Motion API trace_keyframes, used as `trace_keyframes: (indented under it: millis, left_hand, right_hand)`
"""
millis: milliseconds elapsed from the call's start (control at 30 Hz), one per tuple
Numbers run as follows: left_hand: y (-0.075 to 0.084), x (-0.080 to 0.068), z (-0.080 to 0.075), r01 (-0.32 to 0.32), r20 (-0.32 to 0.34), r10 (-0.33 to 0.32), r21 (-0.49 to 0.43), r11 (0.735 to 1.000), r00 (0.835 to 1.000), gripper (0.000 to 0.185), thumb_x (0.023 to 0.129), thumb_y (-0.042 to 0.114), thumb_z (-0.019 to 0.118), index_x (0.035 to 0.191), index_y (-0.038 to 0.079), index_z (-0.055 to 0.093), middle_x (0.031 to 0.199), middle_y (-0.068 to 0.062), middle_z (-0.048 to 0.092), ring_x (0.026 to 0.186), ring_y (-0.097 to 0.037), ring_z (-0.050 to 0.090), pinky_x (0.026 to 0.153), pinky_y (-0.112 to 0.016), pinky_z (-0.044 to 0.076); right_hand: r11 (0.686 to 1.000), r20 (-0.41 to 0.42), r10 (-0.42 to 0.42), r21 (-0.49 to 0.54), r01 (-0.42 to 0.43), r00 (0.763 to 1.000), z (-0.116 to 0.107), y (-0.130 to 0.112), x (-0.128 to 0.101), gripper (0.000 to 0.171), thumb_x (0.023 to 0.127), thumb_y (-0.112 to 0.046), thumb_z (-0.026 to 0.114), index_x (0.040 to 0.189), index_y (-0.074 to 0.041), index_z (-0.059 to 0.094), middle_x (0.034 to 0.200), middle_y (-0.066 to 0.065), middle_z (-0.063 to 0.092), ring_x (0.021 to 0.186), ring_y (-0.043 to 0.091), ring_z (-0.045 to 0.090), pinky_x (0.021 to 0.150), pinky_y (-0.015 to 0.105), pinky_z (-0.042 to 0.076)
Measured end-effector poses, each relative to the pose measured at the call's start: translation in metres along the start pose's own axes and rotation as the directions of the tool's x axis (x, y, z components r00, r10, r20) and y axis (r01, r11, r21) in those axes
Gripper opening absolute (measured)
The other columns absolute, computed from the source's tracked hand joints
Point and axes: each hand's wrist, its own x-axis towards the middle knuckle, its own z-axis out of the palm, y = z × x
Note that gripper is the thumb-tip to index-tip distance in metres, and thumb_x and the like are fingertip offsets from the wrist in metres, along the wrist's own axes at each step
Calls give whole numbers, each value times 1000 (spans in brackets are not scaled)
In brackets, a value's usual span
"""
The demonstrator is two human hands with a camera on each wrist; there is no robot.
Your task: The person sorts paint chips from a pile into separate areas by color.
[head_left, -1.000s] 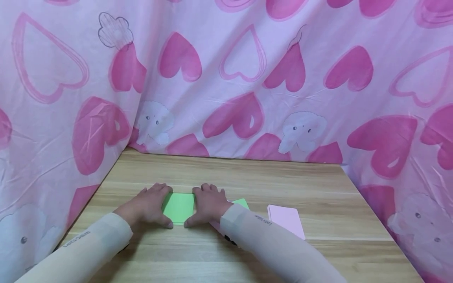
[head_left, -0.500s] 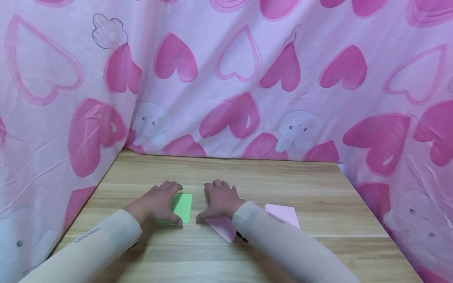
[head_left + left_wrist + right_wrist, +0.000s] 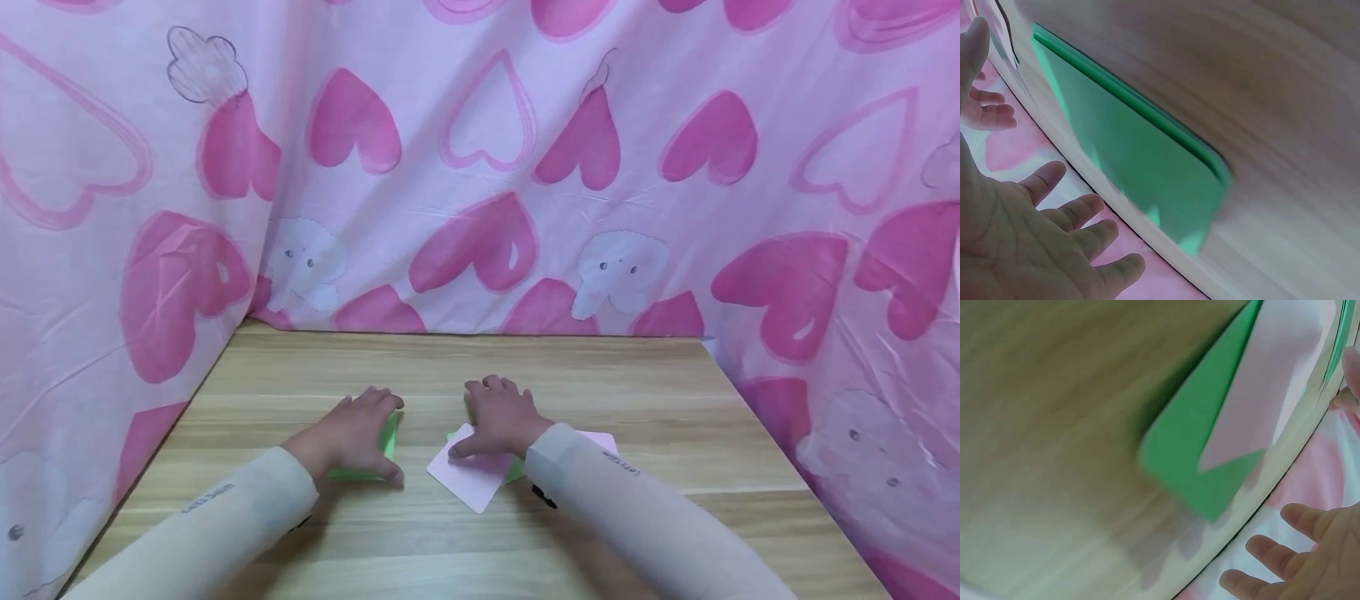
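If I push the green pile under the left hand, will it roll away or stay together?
The green pile probably won't roll or tip, because it lies low and flat on the table. Its layers might slide apart, since the edge shows more than one, stacked loosely as far as I can see.

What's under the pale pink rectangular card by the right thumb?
A green round-cornered card pokes out past the pale pink rectangular card. Its middle is covered; whether anything else lies underneath can't be seen.
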Motion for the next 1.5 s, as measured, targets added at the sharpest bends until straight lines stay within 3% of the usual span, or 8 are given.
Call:
trace_keyframes:
  millis: [267,600,767,1033,1300,1500]
  left_hand:
    - [17,10,4,-46,17,46,-6,999,999,107,67,54,95,152,10,47,166,-20,39,159,-43,25,126,-69,20]
    - [33,21,8,-74,48,74,-6,997,996,107,67,52,96,154,12,47,167,-17,38,160,-40,23,128,-65,18]
    - [40,26,10,-99,68,100,-10,995,993,106,67,51,96,152,12,47,167,-18,38,160,-40,24,128,-65,18]
    - [45,35,15,-120,116,120,-8,993,986,106,65,48,97,153,15,47,167,-15,39,161,-37,22,129,-63,17]
    - [52,45,16,-172,135,171,-6,985,976,100,64,45,99,148,20,51,165,-9,42,161,-31,25,129,-62,19]
    - [55,49,14,-228,152,221,27,973,963,98,62,43,101,146,22,53,165,-12,42,160,-37,26,128,-65,20]
  right_hand:
    - [998,3,55,43,-55,999,-8,13,-10,112,68,-68,88,159,-19,44,157,10,47,148,38,41,120,73,30]
    - [997,6,70,32,-70,998,-4,23,-27,102,67,-69,88,150,-19,54,149,8,53,141,36,46,116,74,34]
    - [996,5,87,22,-87,996,-2,28,-34,105,68,-71,86,153,-18,54,151,8,52,141,35,46,116,73,34]
    - [993,-1,103,62,-103,995,7,32,-48,92,67,-73,85,137,-18,59,135,6,58,126,32,53,109,70,41]
    - [982,6,154,109,-154,988,15,28,-66,109,67,-75,83,151,-12,53,145,10,54,138,36,47,112,78,34]
    - [982,5,162,96,-162,987,15,19,-76,107,67,-75,83,146,-8,55,143,13,55,136,37,48,109,78,37]
